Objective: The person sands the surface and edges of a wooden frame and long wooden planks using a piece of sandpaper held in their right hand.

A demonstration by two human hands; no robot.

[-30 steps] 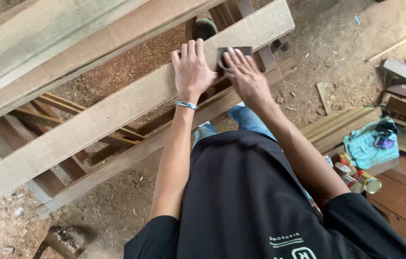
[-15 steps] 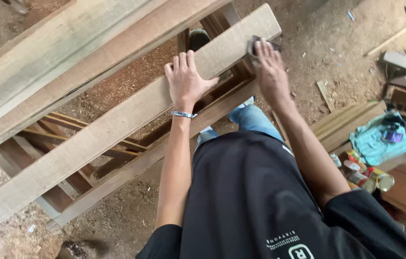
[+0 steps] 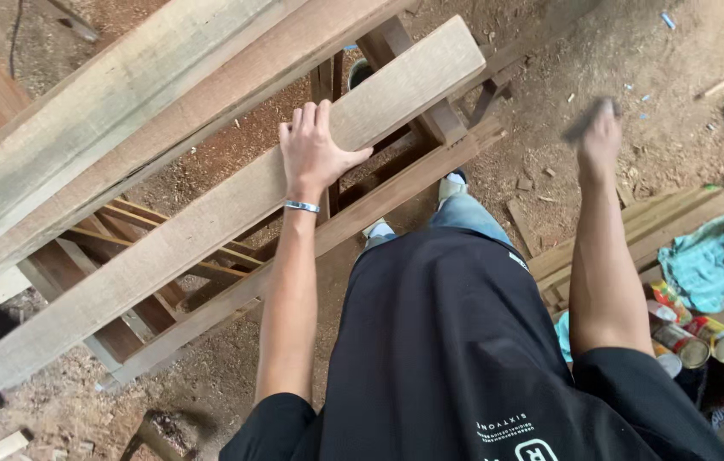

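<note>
A long pale wooden plank (image 3: 208, 222) lies diagonally across a timber frame. My left hand (image 3: 315, 149) rests flat on the plank near its upper end, fingers spread, a metal bracelet on the wrist. My right hand (image 3: 598, 137) is lifted off the plank, out to the right above the dirt floor, and is blurred. It grips a small dark sanding piece (image 3: 584, 119) between the fingers. Another broad beam (image 3: 105, 111) runs parallel above the plank.
Sawdust covers the ground under the frame (image 3: 208, 162). Stacked boards (image 3: 635, 230), a teal cloth (image 3: 708, 260) with a phone on it, and several cans (image 3: 703, 337) lie at the right. My feet stand by the lower rail (image 3: 396, 196).
My right hand has left the plank's end and swung out to the right with the dark piece. My left hand stays pressed on the plank.
</note>
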